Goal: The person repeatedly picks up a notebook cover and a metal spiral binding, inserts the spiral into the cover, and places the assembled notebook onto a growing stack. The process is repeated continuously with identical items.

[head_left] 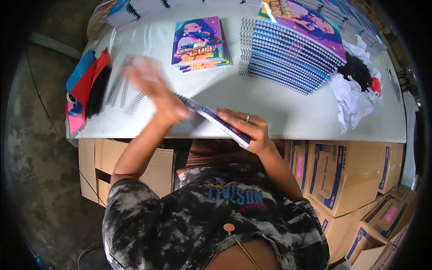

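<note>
Over the table's front edge, my right hand (249, 129) grips a thin notebook (223, 127) whose row of punched holes faces up. The notebook slants down from upper left to lower right. A dark wire coil (179, 95) shows at its upper left end, beside my left hand (157, 92). Motion blurs that hand, but its fingers look stretched out, with the thumb apart, close to the notebook's end. Whether it touches the coil I cannot tell. Loose wire coils (118, 87) lie on the table just left of it.
Beyond my hands sits a small pile of illustrated notebooks (198, 42). A tall stack of coil-bound notebooks (292, 58) rises to its right, near a crumpled white cloth (353, 96). Red and blue pieces (87, 78) lie at the left edge. Cardboard boxes (346, 175) stand under the table.
</note>
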`<control>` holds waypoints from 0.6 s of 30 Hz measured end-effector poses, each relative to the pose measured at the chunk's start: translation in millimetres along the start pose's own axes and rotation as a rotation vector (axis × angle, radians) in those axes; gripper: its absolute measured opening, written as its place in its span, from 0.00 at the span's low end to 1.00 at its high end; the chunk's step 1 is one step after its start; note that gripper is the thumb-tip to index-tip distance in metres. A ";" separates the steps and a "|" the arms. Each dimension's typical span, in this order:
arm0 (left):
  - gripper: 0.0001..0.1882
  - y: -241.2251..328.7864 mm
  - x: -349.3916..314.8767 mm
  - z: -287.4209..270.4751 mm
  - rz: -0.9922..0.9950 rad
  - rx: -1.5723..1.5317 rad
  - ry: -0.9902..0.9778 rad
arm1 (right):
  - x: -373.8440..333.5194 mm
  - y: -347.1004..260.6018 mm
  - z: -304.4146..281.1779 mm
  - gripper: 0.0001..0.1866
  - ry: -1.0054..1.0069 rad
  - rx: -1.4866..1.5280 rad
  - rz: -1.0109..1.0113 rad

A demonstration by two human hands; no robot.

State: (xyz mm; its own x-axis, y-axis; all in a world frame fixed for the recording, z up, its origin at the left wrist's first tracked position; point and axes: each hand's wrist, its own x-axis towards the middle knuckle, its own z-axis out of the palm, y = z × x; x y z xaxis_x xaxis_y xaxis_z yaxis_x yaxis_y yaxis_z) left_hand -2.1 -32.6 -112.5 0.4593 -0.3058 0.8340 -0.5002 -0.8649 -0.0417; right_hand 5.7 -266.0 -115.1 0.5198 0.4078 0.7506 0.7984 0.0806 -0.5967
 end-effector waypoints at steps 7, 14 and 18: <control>0.49 -38.8 17.4 10.1 0.091 0.007 0.281 | 3.7 5.9 -11.6 0.16 -0.001 0.079 0.078; 0.57 9.2 32.1 11.9 0.283 -0.021 0.053 | 8.1 16.0 -14.8 0.20 0.030 -0.003 0.073; 0.57 6.6 27.5 26.6 -0.045 -0.070 0.067 | 5.8 13.1 4.1 0.19 0.037 0.038 0.130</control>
State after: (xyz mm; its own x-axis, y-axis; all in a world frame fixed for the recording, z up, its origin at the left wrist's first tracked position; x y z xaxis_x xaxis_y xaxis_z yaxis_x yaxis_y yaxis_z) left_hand 26.7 -57.3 -104.5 0.4333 -0.2379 0.8693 -0.5312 -0.8466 0.0332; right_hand 17.9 -258.9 -119.8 0.6293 0.3833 0.6761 0.7120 0.0642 -0.6992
